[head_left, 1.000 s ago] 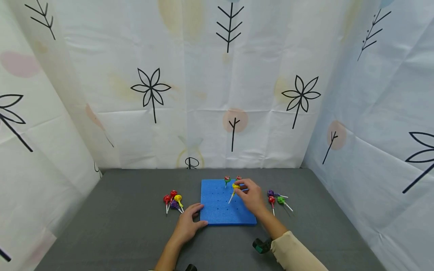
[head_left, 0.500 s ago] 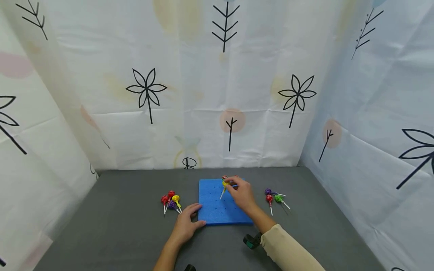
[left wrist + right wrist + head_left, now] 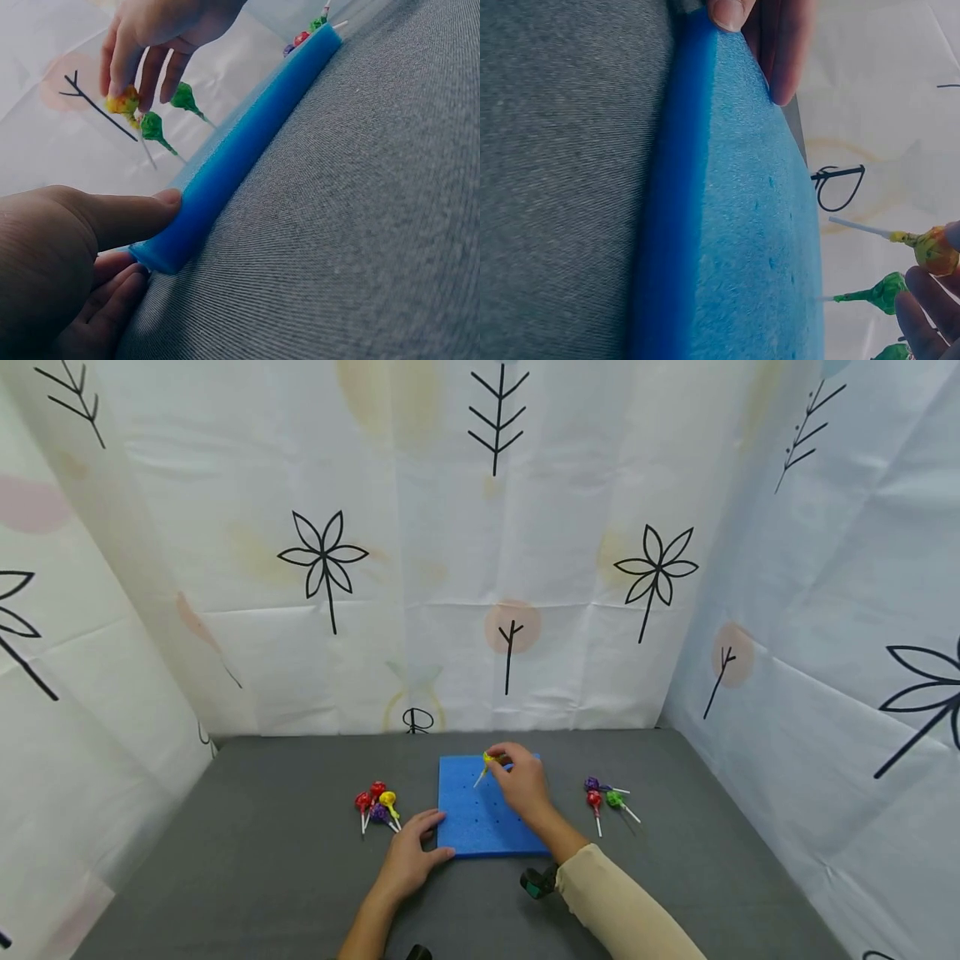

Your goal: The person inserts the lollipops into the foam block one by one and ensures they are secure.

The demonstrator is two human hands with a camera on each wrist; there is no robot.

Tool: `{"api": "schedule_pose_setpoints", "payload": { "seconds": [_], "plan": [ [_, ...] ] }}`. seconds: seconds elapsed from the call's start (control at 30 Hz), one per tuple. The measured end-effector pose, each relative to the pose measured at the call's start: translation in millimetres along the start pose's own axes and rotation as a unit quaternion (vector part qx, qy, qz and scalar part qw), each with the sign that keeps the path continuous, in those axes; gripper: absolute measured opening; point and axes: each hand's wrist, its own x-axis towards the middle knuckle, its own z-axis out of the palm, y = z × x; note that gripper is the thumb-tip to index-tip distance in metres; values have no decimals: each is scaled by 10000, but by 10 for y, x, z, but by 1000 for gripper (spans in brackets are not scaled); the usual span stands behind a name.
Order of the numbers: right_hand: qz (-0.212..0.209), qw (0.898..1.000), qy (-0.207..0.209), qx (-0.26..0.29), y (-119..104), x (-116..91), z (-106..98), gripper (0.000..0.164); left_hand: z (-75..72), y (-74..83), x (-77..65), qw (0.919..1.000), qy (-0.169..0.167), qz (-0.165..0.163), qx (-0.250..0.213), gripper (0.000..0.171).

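Note:
My right hand (image 3: 522, 781) pinches a yellow lollipop (image 3: 935, 251) by its wrapped head, over the far left part of the blue foam board (image 3: 468, 835). The lollipop's white stick (image 3: 479, 778) slants down toward the board, and its lower tip shows free above the surface in the right wrist view. My left hand (image 3: 408, 860) grips the board's near left corner, thumb on the front edge and fingers along the left side. Two green lollipops (image 3: 152, 126) stand upright in the board near the far edge; in the head view the right hand hides them.
Left of the board lies a bunch of lollipops: two red (image 3: 363, 802), one yellow (image 3: 387, 799) and one purple (image 3: 380, 813). To the right lie a purple (image 3: 592, 783), a red (image 3: 594, 799) and a green lollipop (image 3: 615, 799). Rows of small holes dot the board. A patterned cloth (image 3: 442, 527) hangs behind.
My right hand has carried the yellow lollipop leftward and a little farther away across the board, now covering the standing lollipops in the head view. My left hand keeps its grip on the corner.

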Motion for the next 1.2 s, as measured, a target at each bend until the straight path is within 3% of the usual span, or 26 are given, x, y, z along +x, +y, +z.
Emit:
{"api": "schedule_pose_setpoints", "payload": {
  "seconds": [0.33,0.9,1.2],
  "plan": [
    [12,9990,84,-448,-8,134,102,12,3,-12,-6,10000,41,40,5,55],
    [512,9976,151,-451,35,148,271,12,-12,16,-8,9999,-34,-101,42,56],
    [310,9975,208,-597,96,134,297,11,-3,-7,2,10000,-13,-24,43,56]
  ]
}}
